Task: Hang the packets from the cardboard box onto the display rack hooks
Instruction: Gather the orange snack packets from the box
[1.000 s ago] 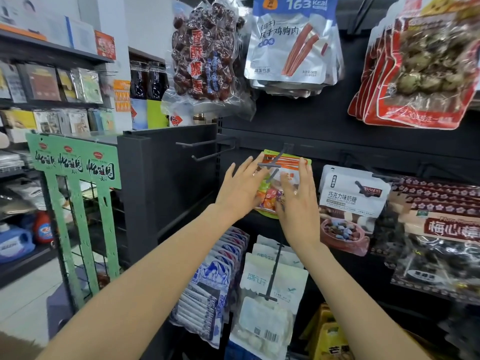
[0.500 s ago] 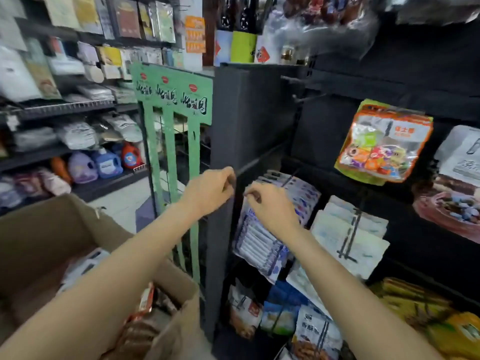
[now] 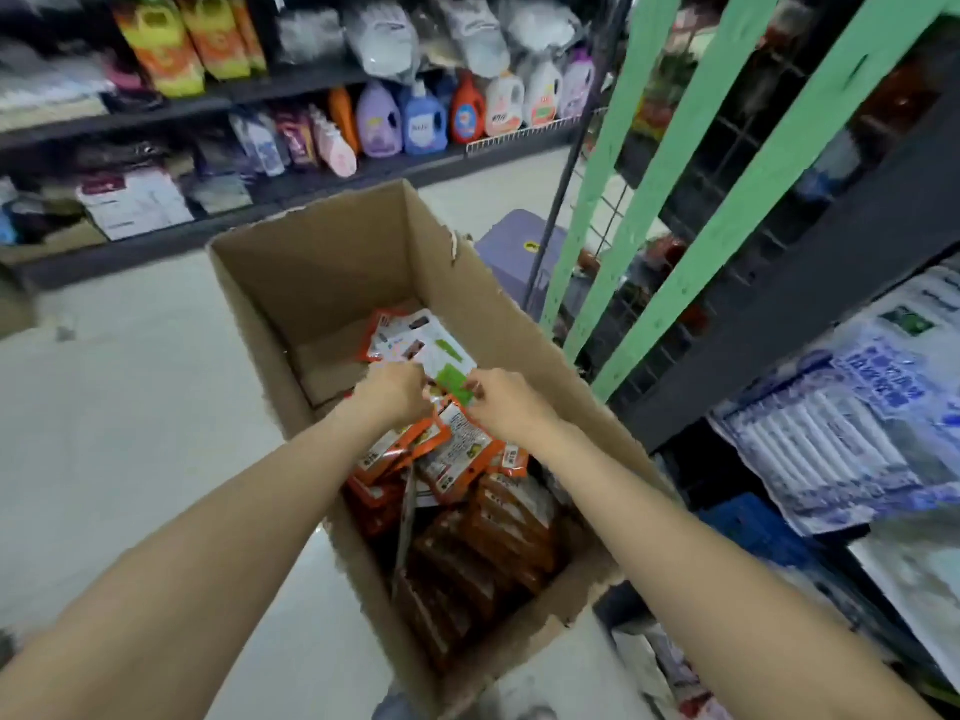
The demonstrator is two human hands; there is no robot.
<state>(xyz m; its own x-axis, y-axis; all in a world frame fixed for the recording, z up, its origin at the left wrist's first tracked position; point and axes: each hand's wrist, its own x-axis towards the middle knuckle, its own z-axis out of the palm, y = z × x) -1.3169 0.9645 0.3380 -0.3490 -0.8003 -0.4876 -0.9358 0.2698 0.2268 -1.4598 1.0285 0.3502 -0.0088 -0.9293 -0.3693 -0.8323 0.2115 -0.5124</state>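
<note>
An open cardboard box [image 3: 291, 283] stands on the floor below me, holding several orange-edged snack packets [image 3: 467, 459] and darker packets lower down. A white packet with a green patch [image 3: 431, 350] lies on top near the box's middle. My left hand [image 3: 395, 394] and my right hand [image 3: 506, 402] reach into the box side by side, fingers curled at the near edge of that white-and-green packet. They seem to pinch it, though blur hides the fingertips. The black display rack [image 3: 810, 304] is at the right; its hooks are out of view.
A green slatted stand with wire mesh [image 3: 675, 200] rises right of the box. Blue-and-white packets [image 3: 857, 423] hang on the rack at right. A grey stool [image 3: 519, 246] sits behind the box. Shelves with detergent bottles [image 3: 426, 122] line the far side of the pale floor.
My hands left the packet hung on the rack hook, dropped down and left, and now reach into the box. The view swung from the rack down to the box.
</note>
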